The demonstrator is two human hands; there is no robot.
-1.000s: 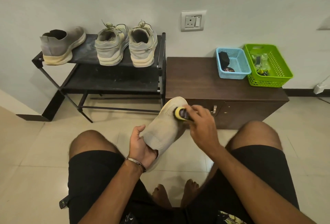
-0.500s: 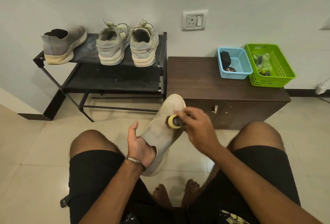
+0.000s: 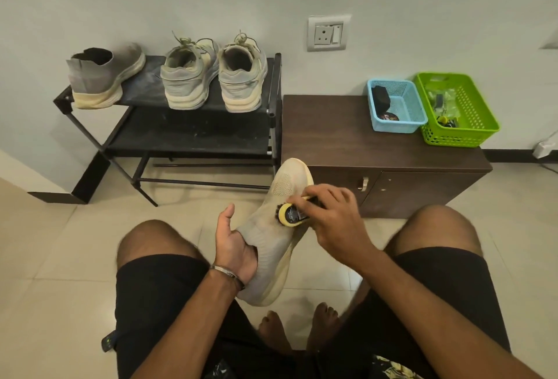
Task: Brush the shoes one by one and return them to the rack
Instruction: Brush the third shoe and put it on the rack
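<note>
Between my knees I hold a grey knit slip-on shoe (image 3: 273, 236) with a cream sole, toe pointing away and up. My left hand (image 3: 234, 246) reaches into its opening and grips the heel end. My right hand (image 3: 330, 217) is closed on a yellow-and-black brush (image 3: 291, 214), whose bristles press on the shoe's upper near the middle. On the top shelf of the black rack (image 3: 193, 137) stand the matching grey slip-on shoe (image 3: 104, 77) at the left and a pair of laced grey sneakers (image 3: 211, 77), heels toward me.
A low brown cabinet (image 3: 332, 137) stands right of the rack, carrying a blue basket (image 3: 395, 107) and a green basket (image 3: 456, 110) with small items. A wall socket (image 3: 327, 33) sits above it. My bare feet rest on the tiled floor.
My right hand drew the brush from the shoe's toe down toward its middle. The shoe tilted a little more upright in my left hand.
</note>
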